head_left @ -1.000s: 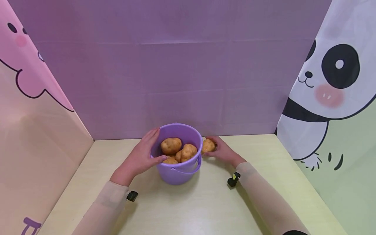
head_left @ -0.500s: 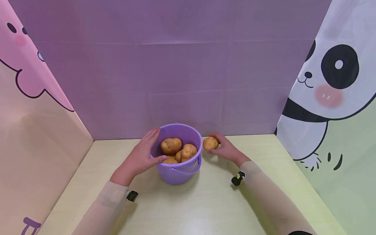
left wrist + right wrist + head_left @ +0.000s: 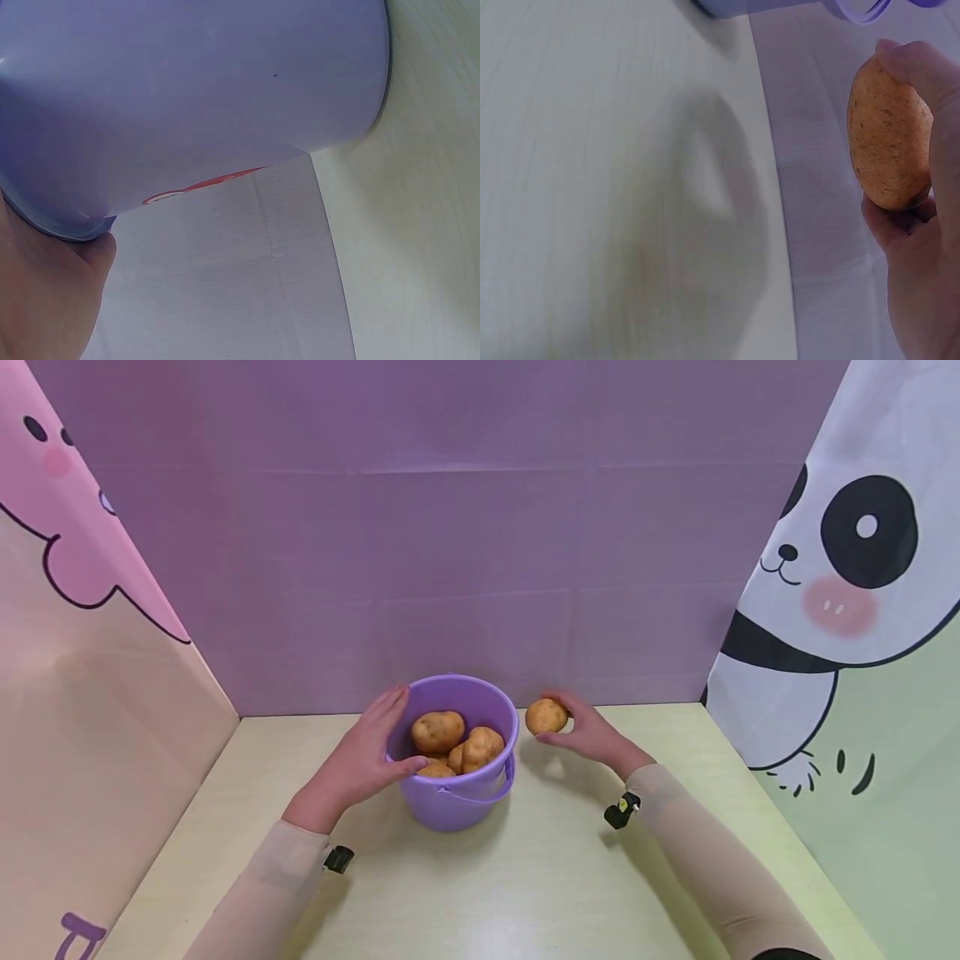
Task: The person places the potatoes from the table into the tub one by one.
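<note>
A purple bucket stands upright on the table with several potatoes inside. My left hand holds its left side at the rim, the thumb reaching over the near edge. In the left wrist view, that hand lies against the rim, while the bucket's wall fills much of the picture. To the right of the bucket, my right hand grips one potato between thumb and fingers. The right wrist view shows this potato raised above the table, its shadow falling below.
The bucket's handle hangs down at its front right. A pale wooden table runs back to a purple cloth wall. Side panels carry a pink cartoon at left and a panda at right.
My right hand has lifted the potato and moved it right, away from the bucket's side. The left hand and the bucket have stayed in place.
</note>
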A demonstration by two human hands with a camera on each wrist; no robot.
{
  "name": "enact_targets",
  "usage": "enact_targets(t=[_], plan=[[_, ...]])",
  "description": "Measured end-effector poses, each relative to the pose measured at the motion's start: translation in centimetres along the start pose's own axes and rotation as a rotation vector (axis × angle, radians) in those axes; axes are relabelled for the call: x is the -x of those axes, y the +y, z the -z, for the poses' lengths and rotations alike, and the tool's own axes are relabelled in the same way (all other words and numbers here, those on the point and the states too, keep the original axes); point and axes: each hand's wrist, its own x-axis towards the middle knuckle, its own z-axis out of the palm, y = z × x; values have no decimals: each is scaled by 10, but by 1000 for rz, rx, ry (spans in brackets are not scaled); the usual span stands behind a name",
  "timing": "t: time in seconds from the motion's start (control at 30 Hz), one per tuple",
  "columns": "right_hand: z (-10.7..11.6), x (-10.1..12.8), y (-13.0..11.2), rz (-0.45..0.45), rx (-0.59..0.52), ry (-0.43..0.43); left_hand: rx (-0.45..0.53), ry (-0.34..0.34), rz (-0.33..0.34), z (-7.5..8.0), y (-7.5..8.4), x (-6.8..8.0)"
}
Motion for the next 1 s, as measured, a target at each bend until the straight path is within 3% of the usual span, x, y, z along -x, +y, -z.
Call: enact_targets(t=[1.0], plan=[[36, -6, -50, 110, 28, -2, 1, 5, -1, -1, 1, 0]])
